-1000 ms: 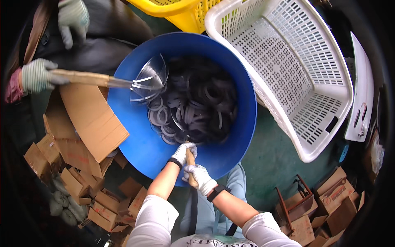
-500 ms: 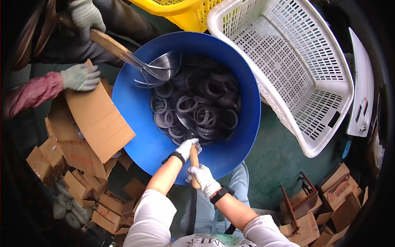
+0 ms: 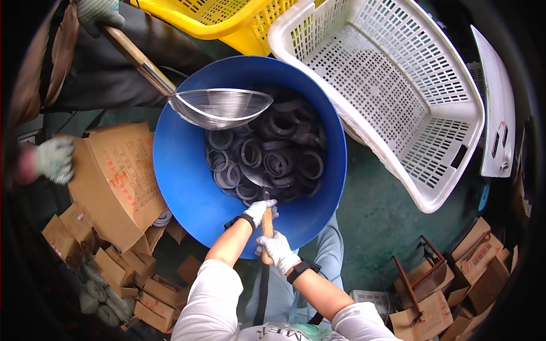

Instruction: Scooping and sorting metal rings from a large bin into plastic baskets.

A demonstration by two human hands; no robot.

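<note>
Both my gloved hands are closed on the wooden handle (image 3: 267,223) of a scoop. My left hand (image 3: 259,211) wraps the upper part near the metal neck. Lower down, my right hand (image 3: 277,250) grips the handle's end. The scoop's metal head (image 3: 256,177) dips among dark grey rings (image 3: 278,162), which partly hide it. The rings lie heaped in a deep blue tub (image 3: 187,187) in front of me. Over the tub's far left side hangs a wire skimmer (image 3: 222,107), held by a co-worker's gloved hand (image 3: 99,14) on its wooden handle.
A white perforated basket (image 3: 392,85) stands tilted at the far right, beside a yellow crate (image 3: 227,25). On the left, another gloved hand (image 3: 55,160) is by a large carton (image 3: 119,176). Cardboard boxes (image 3: 156,301) and a brown metal frame (image 3: 418,278) lie lower down.
The co-worker's skimmer has swung right and turned, now lying over the tub. The carton's flap has shifted, and the hand on it has moved left. My grip on the scoop looks unchanged.
</note>
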